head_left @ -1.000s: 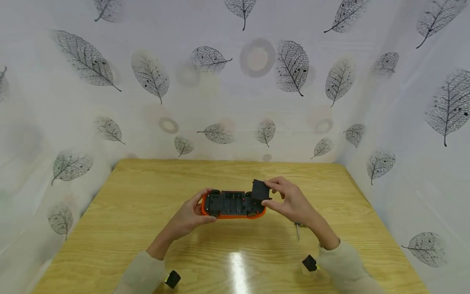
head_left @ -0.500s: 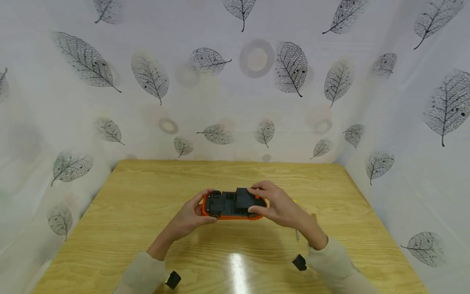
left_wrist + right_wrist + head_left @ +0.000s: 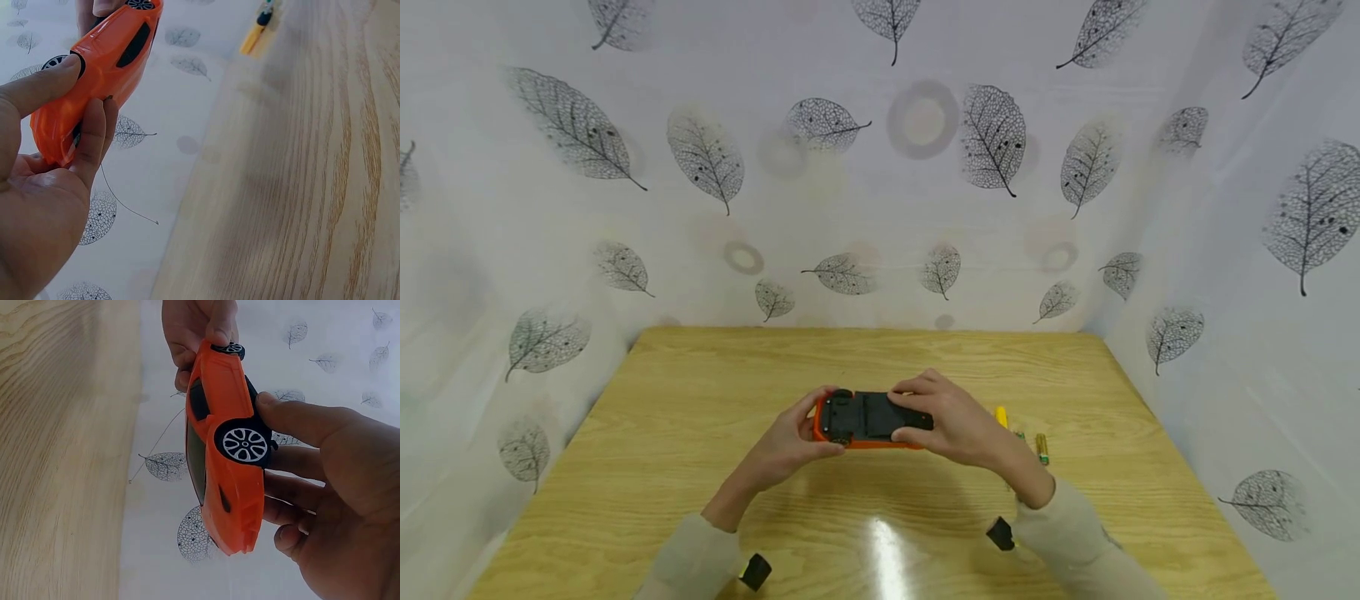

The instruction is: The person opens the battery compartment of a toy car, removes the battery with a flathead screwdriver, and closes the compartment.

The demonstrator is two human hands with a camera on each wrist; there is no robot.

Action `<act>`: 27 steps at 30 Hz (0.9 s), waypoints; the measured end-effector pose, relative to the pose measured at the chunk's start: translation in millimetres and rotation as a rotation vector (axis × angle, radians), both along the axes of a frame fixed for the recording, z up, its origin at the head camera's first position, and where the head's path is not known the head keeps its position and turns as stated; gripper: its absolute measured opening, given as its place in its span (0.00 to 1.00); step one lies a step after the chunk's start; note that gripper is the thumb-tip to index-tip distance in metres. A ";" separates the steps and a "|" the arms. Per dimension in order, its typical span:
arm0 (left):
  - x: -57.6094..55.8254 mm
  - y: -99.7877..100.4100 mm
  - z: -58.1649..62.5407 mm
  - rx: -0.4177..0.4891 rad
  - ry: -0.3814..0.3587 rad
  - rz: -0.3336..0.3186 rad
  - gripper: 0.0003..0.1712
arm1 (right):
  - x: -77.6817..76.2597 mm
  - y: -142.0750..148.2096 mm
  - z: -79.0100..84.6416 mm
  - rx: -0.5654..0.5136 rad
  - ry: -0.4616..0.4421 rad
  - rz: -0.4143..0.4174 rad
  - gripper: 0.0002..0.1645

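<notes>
An orange toy car (image 3: 842, 417) is held above the table, its black underside facing up in the head view. My left hand (image 3: 782, 446) grips one end, thumb by a wheel (image 3: 55, 61) and fingers under the body. At the other end my right hand (image 3: 958, 421) pinches a black rectangular cover (image 3: 882, 415) by its edges. The cover lies over the middle of the underside. In the right wrist view my thumb (image 3: 294, 419) is at the dark edge near a silver-spoked wheel (image 3: 244, 444). The hand hides the car's right end from above.
On the wooden table (image 3: 715, 358), right of the right hand, lie a battery (image 3: 1042, 448) and a yellow handle (image 3: 1002, 417), partly behind the forearm. Two small black wrist devices (image 3: 756, 572) show beside the sleeves. A leaf-patterned curtain (image 3: 880, 208) surrounds the table's back and sides.
My right hand has brought the black cover left and down from above the car's right end onto the middle of its underside. The left hand and car have hardly moved.
</notes>
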State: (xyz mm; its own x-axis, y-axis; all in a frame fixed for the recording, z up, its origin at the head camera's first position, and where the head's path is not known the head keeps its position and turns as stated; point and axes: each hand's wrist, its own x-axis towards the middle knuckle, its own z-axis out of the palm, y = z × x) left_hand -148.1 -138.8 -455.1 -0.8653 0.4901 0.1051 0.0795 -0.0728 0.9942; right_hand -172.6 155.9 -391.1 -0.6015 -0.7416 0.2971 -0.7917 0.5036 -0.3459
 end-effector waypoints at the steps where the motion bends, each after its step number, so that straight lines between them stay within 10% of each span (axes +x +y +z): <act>1: -0.1 -0.3 -0.3 -0.003 0.000 0.002 0.51 | -0.1 -0.8 0.2 0.005 -0.003 0.002 0.33; 27: 0.7 -2.2 -1.2 -0.004 0.005 0.005 0.50 | -1.1 -7.3 -7.1 -0.030 0.054 -0.008 0.32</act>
State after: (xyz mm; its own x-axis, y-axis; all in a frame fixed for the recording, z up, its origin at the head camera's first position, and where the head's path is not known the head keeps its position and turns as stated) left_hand -147.4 -141.0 -456.3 -0.8673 0.4861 0.1073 0.0845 -0.0687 0.9941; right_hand -173.7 148.6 -398.2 -0.5899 -0.7271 0.3511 -0.8055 0.5002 -0.3176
